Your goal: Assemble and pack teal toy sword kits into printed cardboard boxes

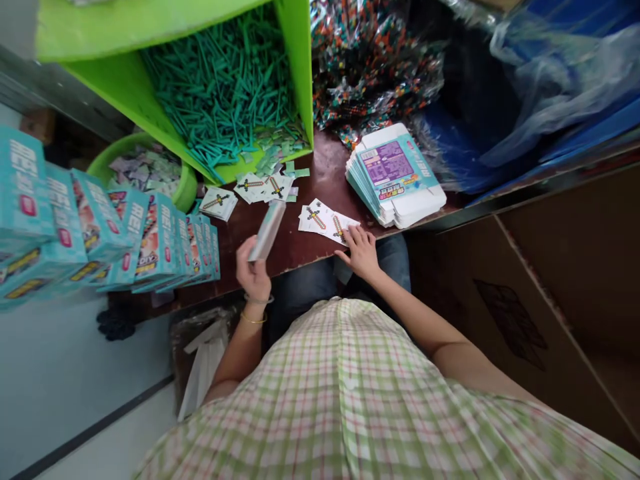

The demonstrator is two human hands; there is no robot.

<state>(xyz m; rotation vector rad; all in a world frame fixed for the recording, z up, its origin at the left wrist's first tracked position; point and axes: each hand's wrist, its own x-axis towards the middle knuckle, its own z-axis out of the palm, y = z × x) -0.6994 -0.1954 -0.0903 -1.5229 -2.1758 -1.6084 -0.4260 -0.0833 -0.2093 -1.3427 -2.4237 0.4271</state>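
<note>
My left hand (253,270) is closed round a small teal carton (267,230), held up over the near edge of the dark brown table (327,177). My right hand (361,250) rests with fingers spread on a small pile of white printed cards (325,221) showing a cross-shaped picture. More of these cards (263,188) lie further back, and another small pile (219,202) sits to the left. A stack of flat, unfolded teal and white cartons (395,175) lies just right of my right hand.
A bright green bin (300,73) of teal plastic sticks stands tilted at the back. A green bowl (187,190) holds paper bits. Rows of finished teal boxes (100,227) line the left. Bags of coloured pieces (370,60) and blue plastic sheeting (550,87) sit right; a cardboard box (560,280) below.
</note>
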